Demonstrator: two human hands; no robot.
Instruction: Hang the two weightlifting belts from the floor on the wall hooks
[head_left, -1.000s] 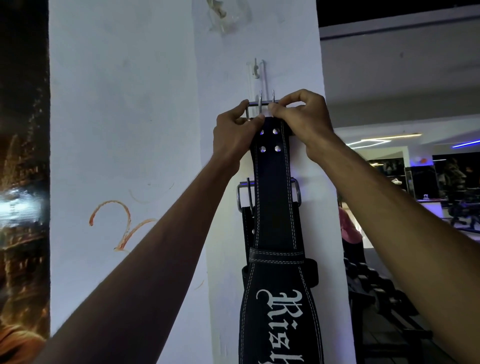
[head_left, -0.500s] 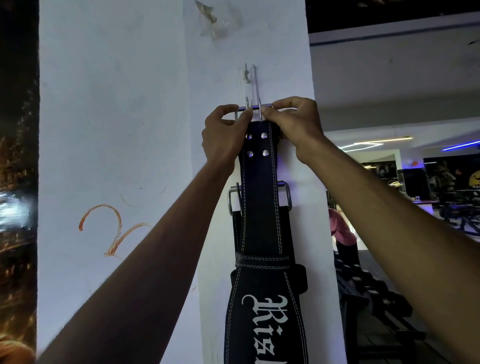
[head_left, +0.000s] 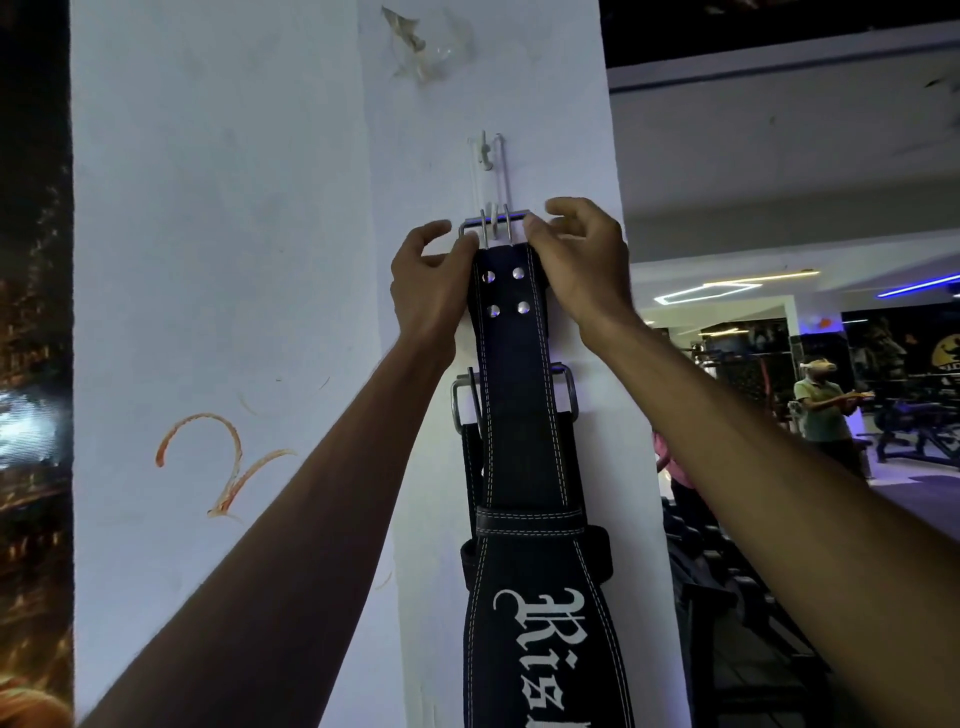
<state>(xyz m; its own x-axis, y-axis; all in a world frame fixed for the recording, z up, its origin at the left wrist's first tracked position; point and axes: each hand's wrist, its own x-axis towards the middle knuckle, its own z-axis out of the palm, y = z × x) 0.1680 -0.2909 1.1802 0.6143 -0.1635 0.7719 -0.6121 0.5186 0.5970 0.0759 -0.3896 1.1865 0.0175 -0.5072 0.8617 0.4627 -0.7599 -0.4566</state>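
A black weightlifting belt (head_left: 524, 415) with white stitching and white lettering hangs flat against the white pillar (head_left: 234, 260). Its steel buckle (head_left: 493, 224) sits just under a small wall hook (head_left: 485, 153), and a thin wire loop (head_left: 503, 176) runs from hook to buckle. My left hand (head_left: 428, 283) touches the buckle's left corner with the thumb, fingers loosened. My right hand (head_left: 582, 262) holds the right corner with the index finger, other fingers lifted. A second black belt (head_left: 470, 467) hangs behind the first; only its buckle (head_left: 460, 408) and strap edges show.
Torn clear tape (head_left: 426, 49) sticks to the pillar above the hook. An orange scrawl (head_left: 223, 462) marks the pillar's left face. To the right a gym floor opens with a dumbbell rack (head_left: 727, 582), machines (head_left: 914, 426) and a person (head_left: 821, 410) standing.
The buckle has come up under the hook's wire loop. The fingers of both hands have loosened from a tight pinch on the buckle to a lighter touch.
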